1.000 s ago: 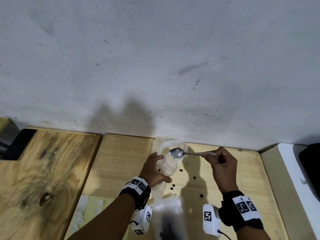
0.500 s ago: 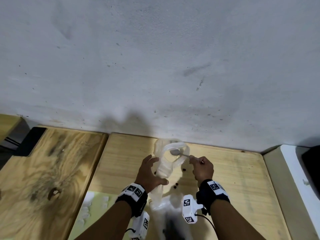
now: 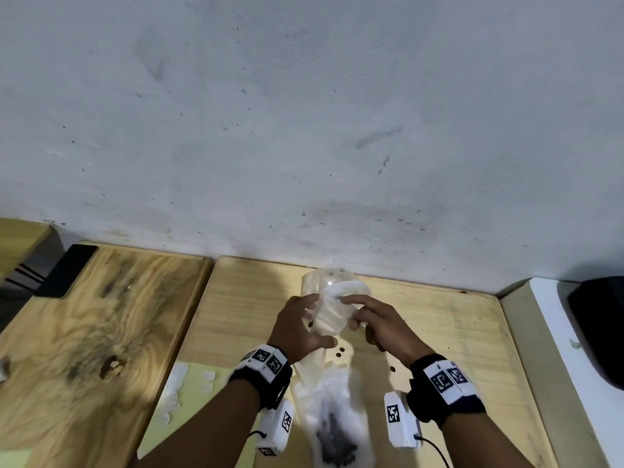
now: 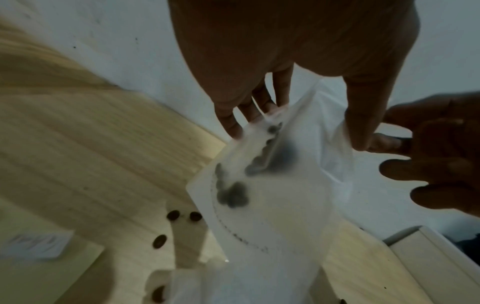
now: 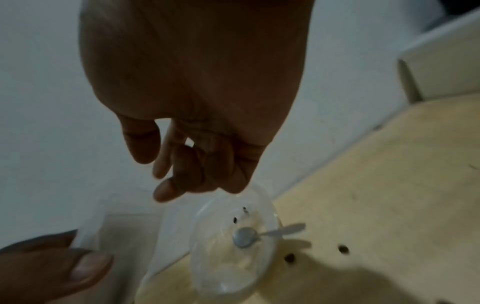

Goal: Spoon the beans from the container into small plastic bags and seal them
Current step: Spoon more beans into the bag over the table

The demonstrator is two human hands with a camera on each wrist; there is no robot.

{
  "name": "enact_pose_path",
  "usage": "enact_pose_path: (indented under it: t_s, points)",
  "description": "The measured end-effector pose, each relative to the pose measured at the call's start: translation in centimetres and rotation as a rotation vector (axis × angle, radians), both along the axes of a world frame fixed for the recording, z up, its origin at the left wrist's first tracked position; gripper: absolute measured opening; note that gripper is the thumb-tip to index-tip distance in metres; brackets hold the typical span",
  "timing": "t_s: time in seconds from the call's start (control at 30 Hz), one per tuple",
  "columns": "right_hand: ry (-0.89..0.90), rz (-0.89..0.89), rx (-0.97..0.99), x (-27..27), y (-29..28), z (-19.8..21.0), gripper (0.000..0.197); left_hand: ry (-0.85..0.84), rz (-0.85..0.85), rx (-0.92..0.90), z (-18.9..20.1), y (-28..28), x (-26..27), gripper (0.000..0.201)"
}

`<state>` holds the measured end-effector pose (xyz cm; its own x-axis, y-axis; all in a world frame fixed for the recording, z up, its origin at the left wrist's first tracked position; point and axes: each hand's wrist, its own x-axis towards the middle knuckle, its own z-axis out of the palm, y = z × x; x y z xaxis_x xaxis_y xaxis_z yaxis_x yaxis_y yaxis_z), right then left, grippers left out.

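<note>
1. Since a second earlier, the right hand had let go of the spoon and come across to the bag's mouth; the spoon now lay with its bowl inside the clear container and its handle resting over the rim.
2. Left hand gripped the upper part of the plastic bag, thumb on the near side and fingers curled behind it, as the left wrist view showed.
3. Right hand hung beside the bag's mouth with its fingers loosely bent and spread, holding nothing; its fingertips were at the bag's edge, though contact was too blurred to confirm.
4. The bag hung down from the left hand toward the near edge of the wooden table, with a dark heap of beans gathered at its bottom.
5. The container stood on the table just beyond both hands, close to the white wall, almost emptied, with a few dark specks left inside.
6. Several loose beans lay scattered on the table under and beside the bag.
</note>
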<state>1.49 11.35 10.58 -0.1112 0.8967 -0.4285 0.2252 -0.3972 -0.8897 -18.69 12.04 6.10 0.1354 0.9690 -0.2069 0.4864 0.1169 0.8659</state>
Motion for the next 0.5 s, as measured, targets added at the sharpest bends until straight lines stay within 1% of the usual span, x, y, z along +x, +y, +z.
enact_pose_path:
  t_s: [0.07, 0.13, 0.2, 0.23, 0.3, 0.33, 0.37, 0.4, 0.47, 0.5]
  points:
    - [-0.042, 0.090, -0.031, -0.3, 0.3, 1.1, 0.023, 0.000, -0.044, -0.007, 0.8, 0.2, 0.5, 0.094]
    - [-0.057, 0.079, -0.012, -0.3, 0.6, 1.7, 0.021, 0.007, -0.080, -0.013, 1.5, 0.4, 0.8, 0.097]
    - [-0.100, 0.034, 0.071, 0.2, 0.7, 2.0, 0.018, -0.052, -0.068, -0.045, 2.3, 0.5, 1.0, 0.094]
    - [-0.146, 0.013, 0.132, 0.5, 0.7, 1.9, 0.018, -0.104, -0.030, -0.056, 2.6, 0.5, 1.1, 0.085]
    - [-0.210, -0.042, 0.236, 0.9, 0.7, 1.5, 0.021, -0.210, 0.059, -0.072, 2.9, 0.8, 1.2, 0.050]
    - [-0.208, -0.079, 0.271, 1.0, 0.6, 1.3, 0.022, -0.244, 0.100, -0.065, 2.9, 0.9, 1.3, 0.032]
    - [-0.192, -0.118, 0.284, 0.9, 0.5, 1.2, 0.025, -0.262, 0.137, -0.049, 3.0, 1.0, 1.2, 0.019]
    - [-0.160, -0.159, 0.285, 0.8, 0.4, 1.4, 0.030, -0.268, 0.167, -0.029, 3.1, 1.1, 1.2, 0.012]
    - [-0.103, -0.246, 0.283, 0.6, 0.5, 1.3, 0.038, -0.286, 0.194, -0.012, 3.3, 1.0, 1.3, 0.013]
    - [-0.088, -0.282, 0.284, 0.5, 0.4, 1.5, 0.038, -0.312, 0.200, -0.019, 3.6, 0.9, 1.4, 0.015]
